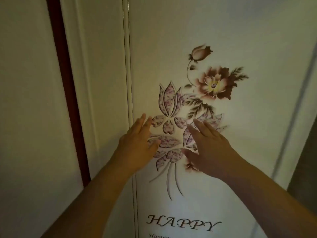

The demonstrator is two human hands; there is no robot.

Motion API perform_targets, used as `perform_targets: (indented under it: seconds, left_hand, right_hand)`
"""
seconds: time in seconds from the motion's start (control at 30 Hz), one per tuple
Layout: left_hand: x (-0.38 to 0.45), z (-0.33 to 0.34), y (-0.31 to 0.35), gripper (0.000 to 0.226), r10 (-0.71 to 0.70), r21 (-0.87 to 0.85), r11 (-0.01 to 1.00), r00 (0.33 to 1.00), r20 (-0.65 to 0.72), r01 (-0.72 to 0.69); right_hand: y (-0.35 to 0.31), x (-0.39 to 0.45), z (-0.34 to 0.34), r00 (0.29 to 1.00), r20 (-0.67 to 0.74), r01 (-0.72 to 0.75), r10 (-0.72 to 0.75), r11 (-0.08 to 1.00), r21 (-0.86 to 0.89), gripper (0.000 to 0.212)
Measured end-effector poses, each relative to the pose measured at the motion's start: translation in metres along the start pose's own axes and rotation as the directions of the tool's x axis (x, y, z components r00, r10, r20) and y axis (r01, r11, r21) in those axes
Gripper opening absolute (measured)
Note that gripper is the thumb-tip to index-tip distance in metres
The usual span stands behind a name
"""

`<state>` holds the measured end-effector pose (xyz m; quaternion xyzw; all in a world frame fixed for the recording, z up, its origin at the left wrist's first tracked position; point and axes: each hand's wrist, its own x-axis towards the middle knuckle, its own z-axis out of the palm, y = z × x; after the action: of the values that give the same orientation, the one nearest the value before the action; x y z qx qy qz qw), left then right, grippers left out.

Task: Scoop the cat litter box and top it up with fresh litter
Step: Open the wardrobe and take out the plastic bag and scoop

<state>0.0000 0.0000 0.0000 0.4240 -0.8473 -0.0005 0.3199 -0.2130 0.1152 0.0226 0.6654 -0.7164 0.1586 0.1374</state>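
Both my hands are raised in front of a white sliding door panel (223, 31) decorated with carved and painted flowers (212, 83) and the word HAPPY. My left hand (137, 143) is held flat with straight fingers near the panel's left edge. My right hand (207, 146) is spread open over the carved flower pattern. Neither hand holds anything. Whether the palms touch the panel I cannot tell. No litter box, scoop or litter is in view.
A second white door panel (96, 66) lies to the left, with a thin vertical seam (127, 66) between the two. Left of it runs a dark red frame strip (66, 83) and a pale wall (22, 100). A grey area (305, 169) shows at the right edge.
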Motion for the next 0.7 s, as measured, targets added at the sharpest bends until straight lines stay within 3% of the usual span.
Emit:
perform_targets:
  seconds: [0.1, 0.3, 0.5, 0.7]
  left_hand:
    - [0.021, 0.008, -0.032, 0.084, 0.007, 0.04, 0.999, 0.997, -0.076, -0.004]
    - [0.05, 0.029, -0.077, 0.087, 0.067, 0.19, 0.981, 0.994, -0.085, -0.05]
    - [0.064, 0.049, -0.083, 0.086, 0.024, 0.257, 0.966, 0.998, -0.061, -0.008]
    - [0.068, 0.073, -0.083, 0.093, 0.04, 0.289, 0.957, 0.985, -0.165, 0.01]
  right_hand:
    - [-0.01, 0.025, 0.008, 0.998, -0.045, 0.05, -0.054, 0.996, -0.076, 0.08]
    - [-0.031, 0.067, 0.02, 0.992, -0.049, 0.104, -0.112, 0.985, -0.14, 0.082]
    - [-0.038, 0.098, 0.036, 0.994, -0.019, 0.102, -0.106, 0.983, -0.151, 0.088]
    - [-0.027, 0.108, 0.049, 0.999, 0.005, 0.053, -0.053, 0.981, -0.187, 0.094]
